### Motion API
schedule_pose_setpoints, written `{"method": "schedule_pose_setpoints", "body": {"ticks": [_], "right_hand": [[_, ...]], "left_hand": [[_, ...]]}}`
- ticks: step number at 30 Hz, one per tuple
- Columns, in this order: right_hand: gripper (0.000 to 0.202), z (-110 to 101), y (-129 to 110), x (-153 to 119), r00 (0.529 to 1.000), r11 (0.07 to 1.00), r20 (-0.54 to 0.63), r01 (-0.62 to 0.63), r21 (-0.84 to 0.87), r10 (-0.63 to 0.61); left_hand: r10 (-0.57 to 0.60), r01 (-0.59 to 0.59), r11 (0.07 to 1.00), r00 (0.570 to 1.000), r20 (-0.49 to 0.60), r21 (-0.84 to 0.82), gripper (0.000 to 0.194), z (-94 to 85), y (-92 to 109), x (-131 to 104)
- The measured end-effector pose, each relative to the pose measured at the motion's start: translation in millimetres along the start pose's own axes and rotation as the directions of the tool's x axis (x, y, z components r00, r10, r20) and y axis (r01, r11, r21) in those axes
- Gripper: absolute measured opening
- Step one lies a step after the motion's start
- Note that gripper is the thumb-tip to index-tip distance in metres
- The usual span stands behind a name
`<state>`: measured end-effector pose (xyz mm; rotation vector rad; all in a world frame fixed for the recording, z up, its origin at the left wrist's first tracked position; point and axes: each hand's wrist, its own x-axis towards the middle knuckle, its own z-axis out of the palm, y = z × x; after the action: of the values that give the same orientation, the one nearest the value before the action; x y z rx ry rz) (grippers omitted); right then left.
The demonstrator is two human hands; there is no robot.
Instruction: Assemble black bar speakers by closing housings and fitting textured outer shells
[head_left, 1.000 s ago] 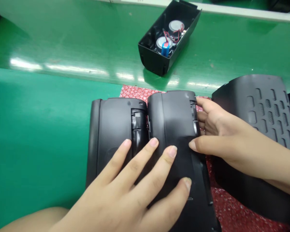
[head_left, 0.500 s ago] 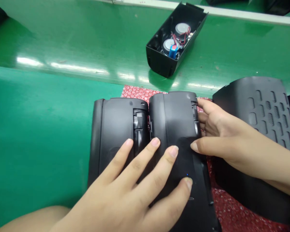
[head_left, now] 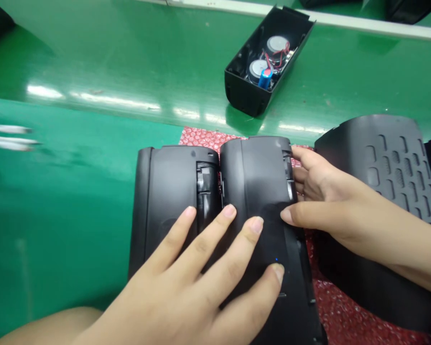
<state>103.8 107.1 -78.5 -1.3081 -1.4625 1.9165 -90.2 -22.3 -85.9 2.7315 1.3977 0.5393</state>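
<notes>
Under left hand [head_left: 187,297], casing [head_left: 258,191] half-hidden.

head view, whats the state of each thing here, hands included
left hand: flat, fingers spread on both black housings
right hand: open, thumb and fingers against middle housing's right edge
left housing: lying closed side up
middle housing: lying closed side up, small blue light lit
open case: open side up, speakers and wires exposed
vented shell: lying vents up
</notes>
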Motion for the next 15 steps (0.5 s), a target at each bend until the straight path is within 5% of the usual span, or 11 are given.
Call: {"method": "schedule_pose_setpoints", "body": {"ticks": [7, 15], "right_hand": [[0.078, -1.8, 1.8, 0.3, 0.999, 0.999, 0.023, 0.032, -0.003, -0.032], [0.076, 1.5, 8.5, 1.8, 0.998, 0.997, 0.024, 0.057, -0.060, -0.056]], "left_hand": [[0.008, -0.008, 1.000, 1.000, -0.008, -0.004, 0.046, -0.4, -0.7, -1.3], [0.015, -0.005, 0.999, 0.982, 0.187, -0.051, 0.050, -19.7, -0.8, 9.6]]}}
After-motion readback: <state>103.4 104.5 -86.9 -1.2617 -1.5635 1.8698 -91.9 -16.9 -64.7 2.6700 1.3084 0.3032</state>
